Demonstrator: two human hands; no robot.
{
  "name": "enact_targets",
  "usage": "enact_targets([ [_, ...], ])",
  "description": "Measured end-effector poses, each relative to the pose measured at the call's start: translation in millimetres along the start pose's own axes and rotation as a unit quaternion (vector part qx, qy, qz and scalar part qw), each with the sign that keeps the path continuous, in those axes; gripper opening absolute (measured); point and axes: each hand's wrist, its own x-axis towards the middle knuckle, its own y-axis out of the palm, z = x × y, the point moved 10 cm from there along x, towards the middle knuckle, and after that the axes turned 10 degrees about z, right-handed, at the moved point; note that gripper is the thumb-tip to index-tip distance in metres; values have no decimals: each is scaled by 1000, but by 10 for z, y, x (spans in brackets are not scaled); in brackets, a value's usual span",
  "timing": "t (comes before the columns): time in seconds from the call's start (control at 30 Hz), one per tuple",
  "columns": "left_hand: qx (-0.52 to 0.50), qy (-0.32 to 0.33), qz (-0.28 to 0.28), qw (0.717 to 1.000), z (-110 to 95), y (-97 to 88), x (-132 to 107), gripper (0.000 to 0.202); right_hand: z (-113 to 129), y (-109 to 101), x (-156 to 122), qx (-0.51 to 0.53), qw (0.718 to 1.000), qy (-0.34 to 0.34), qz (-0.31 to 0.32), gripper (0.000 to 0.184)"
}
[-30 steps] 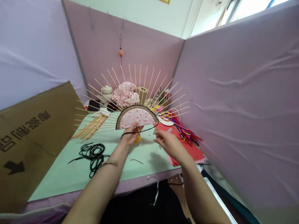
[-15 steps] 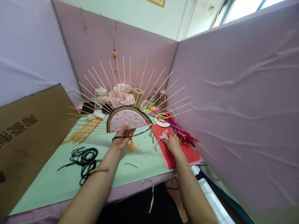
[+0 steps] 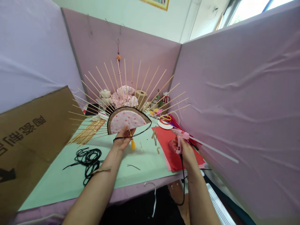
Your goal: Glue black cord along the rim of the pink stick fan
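Observation:
My left hand (image 3: 122, 139) grips a half-round craft piece (image 3: 127, 121) by its lower edge, holding it up above the table. Pink dotted fabric covers its middle, inside a brown rim edged with black cord, and thin wooden sticks (image 3: 153, 78) fan out from the rim. A yellow tassel (image 3: 133, 144) and a loop of black cord hang below it, near my wrist. In my right hand (image 3: 187, 151) is a pink hot glue gun (image 3: 180, 135), its nozzle towards the left. A long whitish glue stick (image 3: 215, 149) sticks out of its back, and a black cable drops from its handle.
Coiled black cord (image 3: 89, 159) and a bundle of sticks (image 3: 90, 129) lie on the left, beside a large cardboard sheet (image 3: 35, 137). Red sheets (image 3: 161, 143) lie on the right. Scissors, a twine roll (image 3: 141, 95) and crumpled pink fabric stand at the back. Partitions enclose the table.
My right hand has lifted the glue gun from the red sheets, moving right and turning it upright. The craft piece in my left hand has barely moved. The view has shifted slightly.

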Motion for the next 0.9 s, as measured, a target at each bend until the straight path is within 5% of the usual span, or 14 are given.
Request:
enact_targets([
  [0.13, -5, -6, 9, 1000, 8, 1, -5, 18, 237, 356, -332, 106, 993, -37, 47, 39],
  [0.3, 3, -9, 37, 999, 11, 41, -22, 29, 526, 614, -702, 25, 990, -106, 92, 41],
  [0.9, 32, -31, 82, 996, 89, 104, -56, 20, 476, 648, -778, -87, 990, -98, 50, 57],
])
